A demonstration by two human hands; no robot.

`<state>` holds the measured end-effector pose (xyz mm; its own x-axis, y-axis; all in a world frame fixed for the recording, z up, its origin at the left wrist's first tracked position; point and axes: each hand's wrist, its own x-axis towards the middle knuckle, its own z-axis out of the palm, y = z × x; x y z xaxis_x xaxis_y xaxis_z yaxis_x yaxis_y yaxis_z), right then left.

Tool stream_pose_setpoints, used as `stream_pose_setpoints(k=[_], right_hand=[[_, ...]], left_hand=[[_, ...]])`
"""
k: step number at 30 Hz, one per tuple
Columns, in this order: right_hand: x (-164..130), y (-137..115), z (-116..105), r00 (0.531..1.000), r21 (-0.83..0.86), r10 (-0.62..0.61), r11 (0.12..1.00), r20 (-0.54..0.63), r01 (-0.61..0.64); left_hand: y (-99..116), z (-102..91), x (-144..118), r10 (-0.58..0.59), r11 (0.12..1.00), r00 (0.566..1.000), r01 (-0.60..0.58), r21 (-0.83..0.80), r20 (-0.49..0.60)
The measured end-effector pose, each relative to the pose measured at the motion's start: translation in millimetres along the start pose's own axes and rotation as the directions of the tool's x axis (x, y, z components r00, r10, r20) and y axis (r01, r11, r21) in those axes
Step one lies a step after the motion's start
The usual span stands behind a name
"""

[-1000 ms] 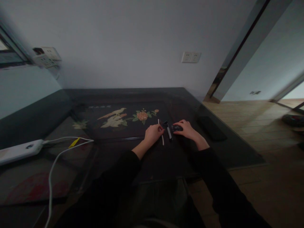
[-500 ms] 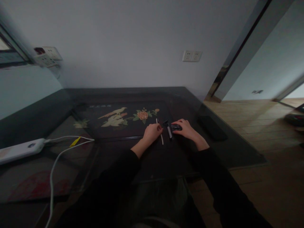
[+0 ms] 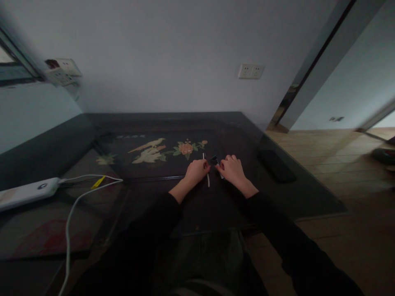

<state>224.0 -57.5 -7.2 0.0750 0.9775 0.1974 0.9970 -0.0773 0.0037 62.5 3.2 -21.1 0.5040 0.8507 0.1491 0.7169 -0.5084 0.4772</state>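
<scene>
The white stick (image 3: 206, 171) lies on the dark table (image 3: 160, 197), long axis running away from the person; left hand (image 3: 195, 171) curls beside it, right hand (image 3: 232, 169) seemingly covers a small black object (image 3: 214, 159)

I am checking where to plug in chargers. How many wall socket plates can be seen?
2: one double socket plate on the back wall, above the table's right end, and one socket plate on the left wall, blurred. Others may be out of view.
</scene>
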Motion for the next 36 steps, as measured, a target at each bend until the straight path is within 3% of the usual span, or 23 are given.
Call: stream_pose_setpoints(k=[20, 23, 27, 31, 36], right_hand=[[3, -7, 3, 1.0, 0.044, -0.032, 0.999, 0.0, 0.032], [6, 9, 2, 0.999, 0.129, -0.013, 0.991, -0.043, 0.018], [12, 48, 5, 0.996, 0.292, 0.016, 0.956, -0.087, 0.01], [13, 76, 12, 1.0, 0.327, -0.02, 0.945, 0.014, 0.014], [13, 76, 14, 0.993, 0.344, -0.084, 0.938, 0.088, 0.049]], left_hand=[[4, -4.5, -5, -0.017, 0.998, 1.0, 0.015, 0.061, 0.024], [3, -4.2, -6, -0.019, 0.998, 1.0, 0.018, 0.058, 0.015], [3, -5.4, -7, -0.015, 0.999, 1.0, 0.014, 0.05, 0.011], [5, -7.4, -8, -0.025, 0.998, 1.0, 0.024, 0.05, 0.011], [5, -6.5, -8, -0.013, 0.998, 1.0, 0.013, 0.068, 0.011]])
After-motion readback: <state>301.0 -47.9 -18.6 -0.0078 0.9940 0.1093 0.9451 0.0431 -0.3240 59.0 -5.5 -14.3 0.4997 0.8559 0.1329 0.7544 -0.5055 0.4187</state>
